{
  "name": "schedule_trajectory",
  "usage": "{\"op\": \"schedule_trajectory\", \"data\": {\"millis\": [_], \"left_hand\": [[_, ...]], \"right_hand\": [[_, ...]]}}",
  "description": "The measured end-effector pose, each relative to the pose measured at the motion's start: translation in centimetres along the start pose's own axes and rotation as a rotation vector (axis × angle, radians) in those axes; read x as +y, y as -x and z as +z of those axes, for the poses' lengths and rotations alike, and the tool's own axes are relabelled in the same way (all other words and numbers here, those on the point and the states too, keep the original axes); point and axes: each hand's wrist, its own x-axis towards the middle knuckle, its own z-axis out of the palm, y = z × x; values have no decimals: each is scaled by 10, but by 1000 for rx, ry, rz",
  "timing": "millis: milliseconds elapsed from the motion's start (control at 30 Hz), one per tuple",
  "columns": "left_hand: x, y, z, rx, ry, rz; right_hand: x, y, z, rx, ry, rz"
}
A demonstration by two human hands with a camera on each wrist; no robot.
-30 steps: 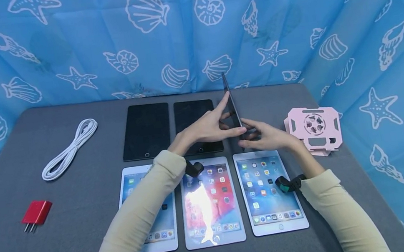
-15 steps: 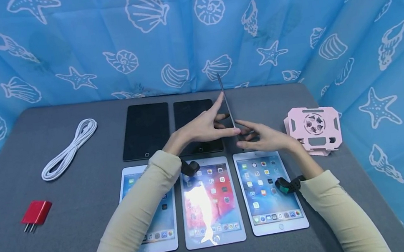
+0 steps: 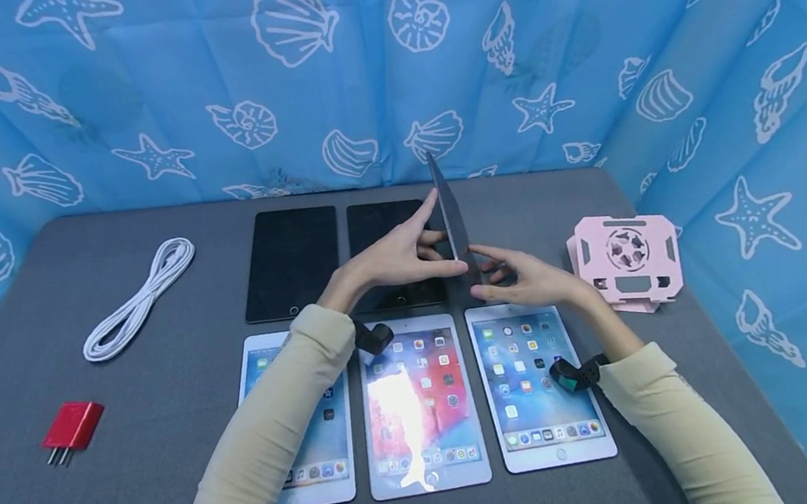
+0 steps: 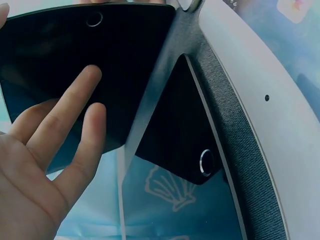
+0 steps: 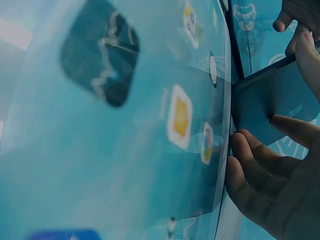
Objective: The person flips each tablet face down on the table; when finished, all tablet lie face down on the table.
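A dark tablet (image 3: 453, 221) stands on edge above the table, its grey back facing right. My left hand (image 3: 403, 252) grips it from the screen side, index finger reaching along the far part and thumb at the near edge. In the left wrist view, several of its fingers (image 4: 92, 125) lie before the black screen with its round home button. My right hand (image 3: 527, 274) holds the lower near end, fingertips against the back (image 5: 260, 105) and thumb at the edge. Beneath the left hand lies a black tablet (image 3: 381, 225), partly covered; another black tablet (image 3: 291, 261) lies left of it.
Three white tablets with lit screens lie in a near row: left (image 3: 320, 493), middle (image 3: 422, 401) and right (image 3: 543, 378). A pink slotted stand (image 3: 627, 258) is at the right. At the left are a coiled white cable (image 3: 137, 301) and a red plug adapter (image 3: 73, 425). A blue curtain (image 3: 365, 63) hangs behind.
The held tablet has shifted left and turned, so its grey back shows more. My left hand has moved left with it; the right hand has followed slightly.
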Motion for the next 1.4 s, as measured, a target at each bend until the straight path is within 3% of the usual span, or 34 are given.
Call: {"op": "schedule_trajectory", "data": {"millis": [433, 667, 833, 1067, 1400], "left_hand": [[-11, 5, -1, -29, 145, 34], [-13, 2, 4, -37, 85, 0], [-14, -2, 9, -38, 96, -8], [-15, -8, 20, -11, 69, 4], [-16, -15, 30, 0, 32, -41]], "right_hand": [[3, 0, 3, 55, 43, 81], [6, 3, -1, 69, 64, 110], [10, 6, -3, 85, 78, 121], [16, 11, -6, 95, 97, 129], [21, 14, -11, 84, 43, 207]]}}
